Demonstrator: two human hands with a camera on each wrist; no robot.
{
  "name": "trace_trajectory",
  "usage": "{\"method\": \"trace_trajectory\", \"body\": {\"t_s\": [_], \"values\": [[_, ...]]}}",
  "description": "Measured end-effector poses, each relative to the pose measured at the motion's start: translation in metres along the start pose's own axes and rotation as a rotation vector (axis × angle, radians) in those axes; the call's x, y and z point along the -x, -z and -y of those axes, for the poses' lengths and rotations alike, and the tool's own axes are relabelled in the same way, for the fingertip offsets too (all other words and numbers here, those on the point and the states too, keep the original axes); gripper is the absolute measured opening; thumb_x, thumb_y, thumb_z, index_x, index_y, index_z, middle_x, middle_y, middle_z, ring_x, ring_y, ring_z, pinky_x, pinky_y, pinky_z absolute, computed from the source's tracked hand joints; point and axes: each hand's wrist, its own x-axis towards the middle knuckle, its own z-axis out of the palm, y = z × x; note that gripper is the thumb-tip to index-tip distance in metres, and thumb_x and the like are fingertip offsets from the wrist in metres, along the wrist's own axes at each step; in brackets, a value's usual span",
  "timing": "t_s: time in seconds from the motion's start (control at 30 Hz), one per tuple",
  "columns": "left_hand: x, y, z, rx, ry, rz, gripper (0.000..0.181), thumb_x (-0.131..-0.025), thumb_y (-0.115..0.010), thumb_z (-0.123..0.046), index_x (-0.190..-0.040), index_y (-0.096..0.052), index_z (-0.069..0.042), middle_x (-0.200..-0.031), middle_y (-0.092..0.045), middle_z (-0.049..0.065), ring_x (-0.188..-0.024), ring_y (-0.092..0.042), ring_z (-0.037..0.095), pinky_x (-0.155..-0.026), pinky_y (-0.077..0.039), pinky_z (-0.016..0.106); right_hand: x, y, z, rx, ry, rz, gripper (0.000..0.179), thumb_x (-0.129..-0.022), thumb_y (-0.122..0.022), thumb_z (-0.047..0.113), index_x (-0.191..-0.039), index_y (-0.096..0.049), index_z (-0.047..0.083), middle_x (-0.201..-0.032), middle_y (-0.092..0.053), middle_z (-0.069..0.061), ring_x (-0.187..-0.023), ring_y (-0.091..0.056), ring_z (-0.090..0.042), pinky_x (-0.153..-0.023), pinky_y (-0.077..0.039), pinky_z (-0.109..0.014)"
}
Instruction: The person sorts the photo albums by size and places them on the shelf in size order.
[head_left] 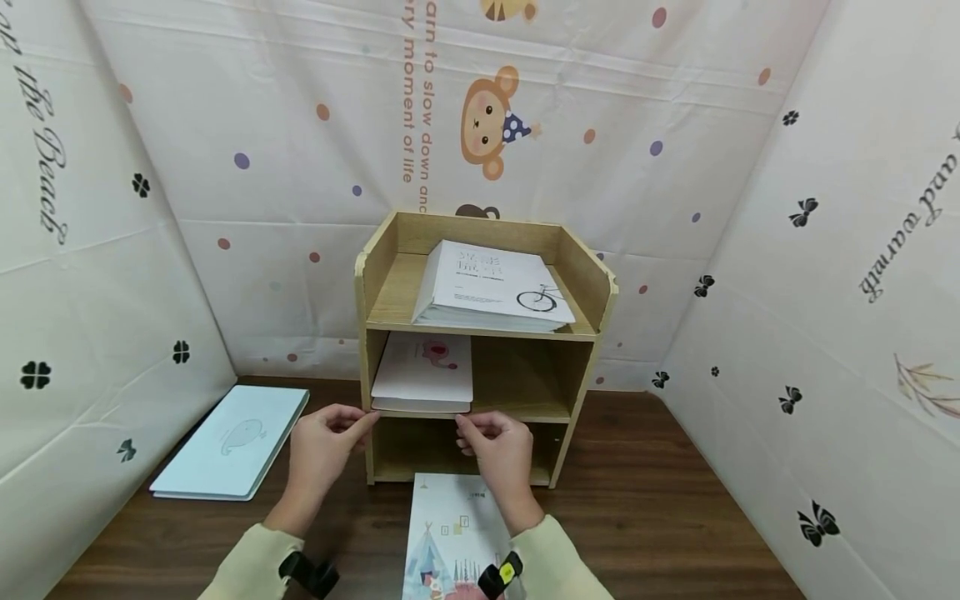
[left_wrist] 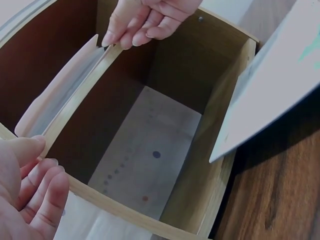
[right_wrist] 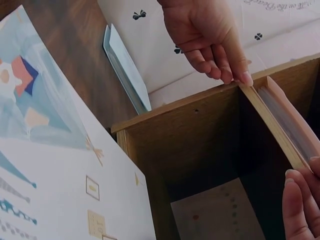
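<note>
A white notebook with a pink elephant (head_left: 423, 367) lies on the left part of the middle shelf, its near edge along the shelf's front. My left hand (head_left: 322, 446) is at its near left corner, thumb tip against the shelf edge (left_wrist: 82, 92) and fingers loosely bent below. At the near right corner, my right hand (head_left: 498, 454) touches the front edge with its thumb, the other fingers loosely bent. Neither hand appears to pinch the notebook. The wooden shelf unit (head_left: 588, 367) stands upright. In both wrist views the notebook's pinkish cover (right_wrist: 290, 115) shows beside the shelf board.
A thick white book with a bicycle drawing (head_left: 495, 287) lies on the top shelf. The light blue whale notebook (head_left: 240, 442) rests on the table at left. Below my hands, a book with a tent picture (head_left: 442, 533) lies before the unit. Printed cloth (head_left: 285, 208) hangs behind.
</note>
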Motion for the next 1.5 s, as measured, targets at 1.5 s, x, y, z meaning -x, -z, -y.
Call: {"method": "trace_trajectory", "body": {"t_s": [1.5], "values": [[0.007,0.104,0.062,-0.344,-0.263,0.181,0.034,-0.095,-0.075,-0.022,-0.124,-0.068,-0.005,-0.111,-0.076,0.01,-0.094,-0.06,-0.01,-0.079,-0.057,0.017,0.042,-0.082,0.001,-0.339,-0.367,0.372,0.032,-0.09,-0.08,0.014,-0.111,-0.073,-0.009,-0.101,-0.079,-0.012,-0.088,-0.075,-0.014,-0.084,-0.064,-0.036]]}}
